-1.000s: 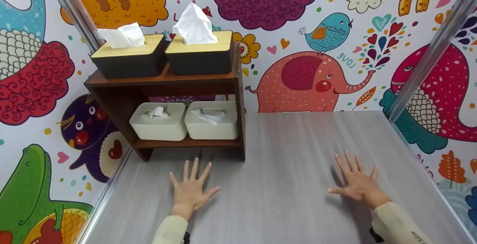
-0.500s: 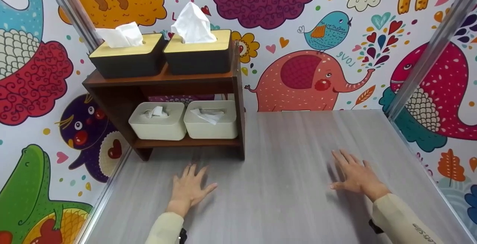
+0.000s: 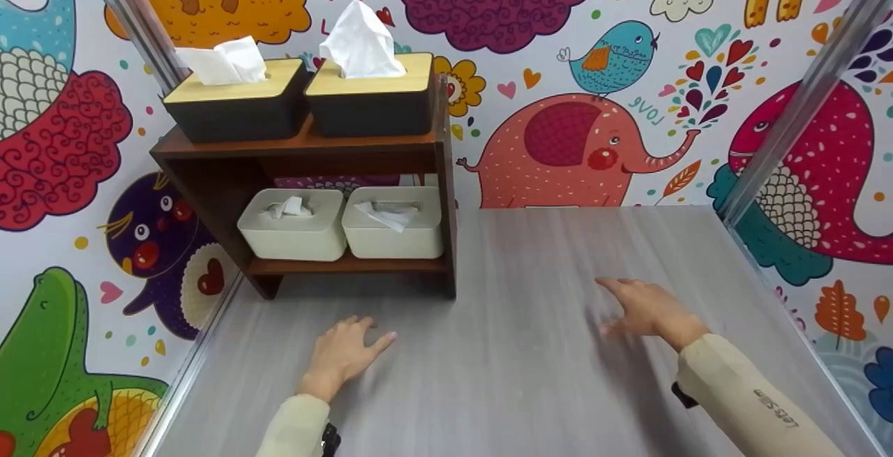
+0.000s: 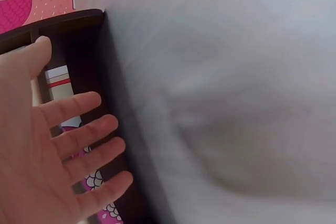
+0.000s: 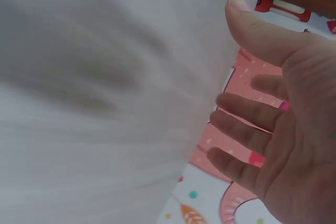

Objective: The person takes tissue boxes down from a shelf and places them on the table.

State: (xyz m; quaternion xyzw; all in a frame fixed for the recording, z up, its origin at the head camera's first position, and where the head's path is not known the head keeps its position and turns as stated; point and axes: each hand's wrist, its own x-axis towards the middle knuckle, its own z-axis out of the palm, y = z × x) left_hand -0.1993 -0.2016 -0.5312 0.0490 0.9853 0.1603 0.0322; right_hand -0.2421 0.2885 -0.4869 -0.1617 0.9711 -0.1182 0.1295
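My left hand (image 3: 343, 354) hovers over the grey table in front of the brown wooden shelf (image 3: 300, 146), its fingers relaxed and nothing in them. In the left wrist view the same palm (image 4: 37, 156) faces the camera with fingers apart. Farther right, my right hand (image 3: 645, 310) is raised above the table, fingers loosely extended and holding nothing; the right wrist view shows its thumb (image 5: 262, 35) spread from the fingers. Two cream tissue boxes (image 3: 293, 234) sit on the lower shelf. On top stand two black tissue boxes with wood-coloured lids (image 3: 370, 105), white tissues sticking up.
The grey tabletop (image 3: 516, 373) reaches back to a wall (image 3: 544, 66) printed with cartoon animals. Metal posts (image 3: 781, 108) stand at the corners, and a metal edge strip (image 3: 188, 366) runs along the left side. The shelf stands at the back left.
Both hands have gone from widely spread fingers to a looser, turned pose. The left hand has drawn slightly back and left; the right hand has shifted a little left.
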